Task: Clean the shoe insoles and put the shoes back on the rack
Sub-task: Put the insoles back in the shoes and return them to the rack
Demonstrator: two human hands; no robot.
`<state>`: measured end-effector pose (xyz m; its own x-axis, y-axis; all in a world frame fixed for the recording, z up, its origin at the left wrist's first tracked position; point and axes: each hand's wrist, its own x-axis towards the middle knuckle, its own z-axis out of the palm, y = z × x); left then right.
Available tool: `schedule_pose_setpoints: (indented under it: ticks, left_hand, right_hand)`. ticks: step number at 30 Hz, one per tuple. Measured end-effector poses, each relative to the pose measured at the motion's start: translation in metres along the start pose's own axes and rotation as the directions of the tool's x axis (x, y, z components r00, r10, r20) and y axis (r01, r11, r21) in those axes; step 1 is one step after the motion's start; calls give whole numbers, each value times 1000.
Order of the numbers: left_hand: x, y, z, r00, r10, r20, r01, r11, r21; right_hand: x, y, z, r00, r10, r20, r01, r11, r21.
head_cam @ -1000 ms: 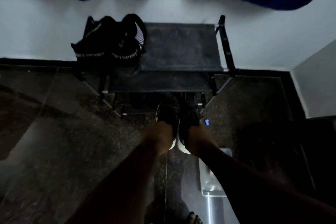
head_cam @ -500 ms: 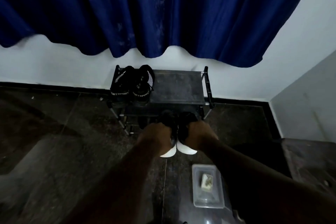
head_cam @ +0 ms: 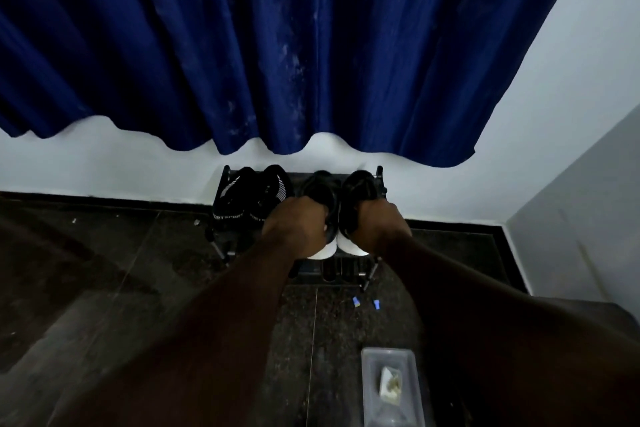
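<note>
A small black shoe rack (head_cam: 379, 180) stands against the white wall under a blue curtain. A pair of black knit shoes (head_cam: 249, 196) with white stripes sits on the left of its top shelf. My left hand (head_cam: 294, 225) grips the heel of one black shoe with a white sole (head_cam: 320, 189). My right hand (head_cam: 375, 222) grips the heel of its twin (head_cam: 358, 185). Both held shoes are over the right half of the top shelf, toes toward the wall; whether they rest on it is unclear.
A clear plastic box (head_cam: 391, 388) with a pale object inside lies on the dark tiled floor at the lower right. Two small blue pieces (head_cam: 363, 303) lie on the floor in front of the rack. A grey wall (head_cam: 581, 236) juts out on the right.
Both hands have carried the white-soled shoes from low in front of the rack up to its top shelf. My view has tilted up, so more curtain shows.
</note>
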<state>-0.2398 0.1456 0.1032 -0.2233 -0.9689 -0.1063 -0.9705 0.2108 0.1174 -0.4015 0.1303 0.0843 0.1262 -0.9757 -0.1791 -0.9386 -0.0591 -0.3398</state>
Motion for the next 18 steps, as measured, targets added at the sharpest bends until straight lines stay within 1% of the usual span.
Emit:
schedule_pose_setpoints:
  ticks: [5, 10, 13, 18]
  left_hand:
    - [49, -11, 23, 999, -7, 49, 6, 1000, 11]
    - [88, -36, 68, 997, 11, 81, -17, 998, 65]
    - [105, -49, 97, 996, -1, 92, -7, 997, 82]
    - [130, -64, 131, 996, -23, 87, 18, 998, 61]
  right_hand:
    - [46, 7, 22, 996, 86, -25, -86, 996, -5]
    - [90, 21, 57, 982, 186, 22, -184, 982, -48]
    - [111, 25, 81, 980, 194, 47, -189, 978, -88]
    - [135, 24, 116, 984, 161, 74, -149, 979, -140]
